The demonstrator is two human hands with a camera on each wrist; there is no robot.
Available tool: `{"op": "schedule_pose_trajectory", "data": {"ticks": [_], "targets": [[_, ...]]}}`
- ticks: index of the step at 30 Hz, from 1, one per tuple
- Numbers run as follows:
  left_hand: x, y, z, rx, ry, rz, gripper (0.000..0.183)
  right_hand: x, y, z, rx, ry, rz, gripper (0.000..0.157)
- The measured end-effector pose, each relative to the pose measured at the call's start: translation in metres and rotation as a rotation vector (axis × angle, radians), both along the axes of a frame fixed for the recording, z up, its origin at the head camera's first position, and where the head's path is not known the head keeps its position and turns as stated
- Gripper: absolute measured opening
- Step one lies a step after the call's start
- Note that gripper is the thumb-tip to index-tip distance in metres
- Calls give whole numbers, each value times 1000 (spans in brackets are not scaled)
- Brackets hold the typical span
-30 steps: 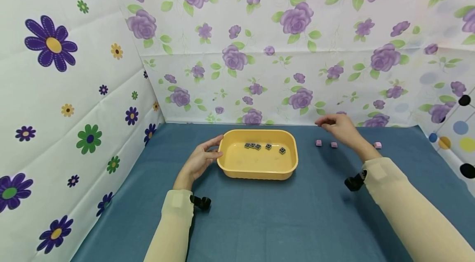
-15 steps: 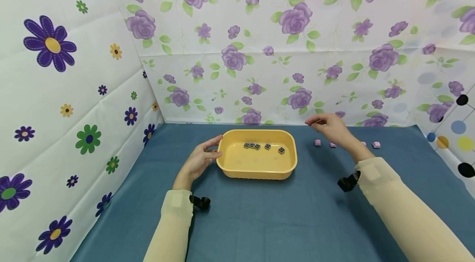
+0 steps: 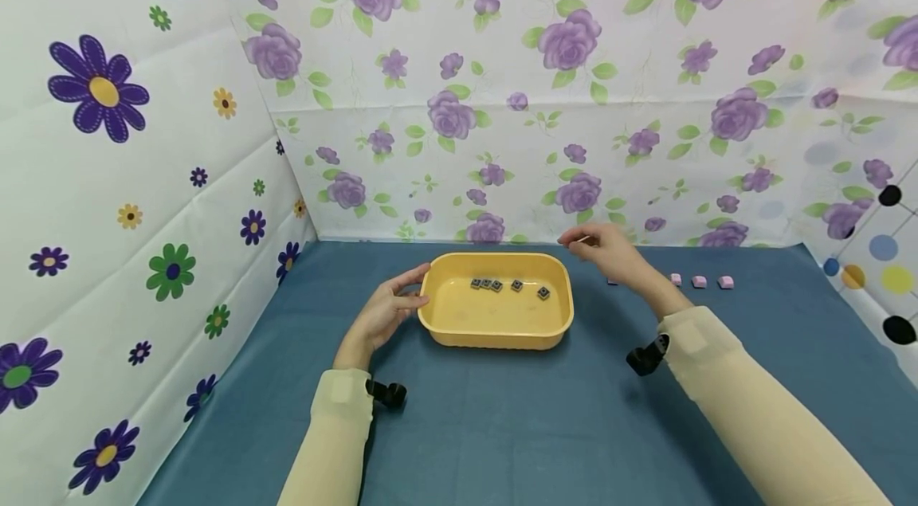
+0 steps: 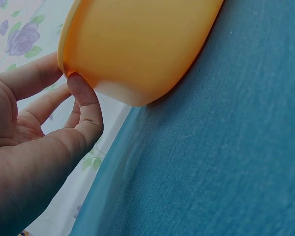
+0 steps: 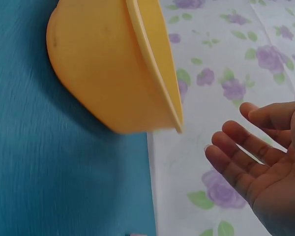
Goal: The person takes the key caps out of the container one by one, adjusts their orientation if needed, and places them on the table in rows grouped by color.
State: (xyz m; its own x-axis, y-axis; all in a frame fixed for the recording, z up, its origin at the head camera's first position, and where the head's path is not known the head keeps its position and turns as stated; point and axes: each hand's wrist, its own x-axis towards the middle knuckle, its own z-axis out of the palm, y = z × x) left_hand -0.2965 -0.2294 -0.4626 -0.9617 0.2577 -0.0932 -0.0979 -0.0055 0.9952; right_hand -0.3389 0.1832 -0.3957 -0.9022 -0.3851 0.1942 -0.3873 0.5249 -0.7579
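A yellow plastic tray (image 3: 495, 339) stands near the back of the table. In it lie several small dark square pieces (image 3: 516, 284). My left hand (image 3: 387, 307) pinches the tray's left end, thumb against the outer wall and forefinger at the rim. Above and behind the tray's back right corner hovers my right hand (image 3: 602, 251), with loosely bent fingers and thumb apart. The right wrist view shows nothing between those fingers (image 5: 236, 147). Right of the tray, small pink blocks (image 3: 699, 281) lie in a row, partly hidden by the right hand and wrist.
Blue cloth (image 3: 488, 426) covers the table. Behind it hangs a purple-rose sheet (image 3: 502, 171), and a daisy-print sheet (image 3: 172, 187) borders the left side. A dotted sheet (image 3: 889, 283) is at the right. Each wrist carries a black camera (image 3: 387, 394).
My right hand has moved left, from above the pink blocks towards the tray's back right corner, uncovering some blocks. The left hand and tray have stayed in place.
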Motion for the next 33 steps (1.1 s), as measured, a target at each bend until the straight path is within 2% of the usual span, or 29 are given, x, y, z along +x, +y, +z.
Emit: {"op": "schedule_pose_trajectory", "data": {"ticks": [4, 12, 21, 33], "targets": [[0, 0, 0, 0, 2, -4, 65, 0, -11, -2, -10, -21, 11, 26], [0, 1, -2, -9, 8, -5, 65, 0, -32, -8, -98, -83, 70, 28], [2, 2, 2, -6, -3, 6, 65, 1, -54, -15, -112, -89, 98, 26], [2, 2, 2, -2, -8, 6, 66, 1, -81, -30, -144, -169, 145, 33]]}}
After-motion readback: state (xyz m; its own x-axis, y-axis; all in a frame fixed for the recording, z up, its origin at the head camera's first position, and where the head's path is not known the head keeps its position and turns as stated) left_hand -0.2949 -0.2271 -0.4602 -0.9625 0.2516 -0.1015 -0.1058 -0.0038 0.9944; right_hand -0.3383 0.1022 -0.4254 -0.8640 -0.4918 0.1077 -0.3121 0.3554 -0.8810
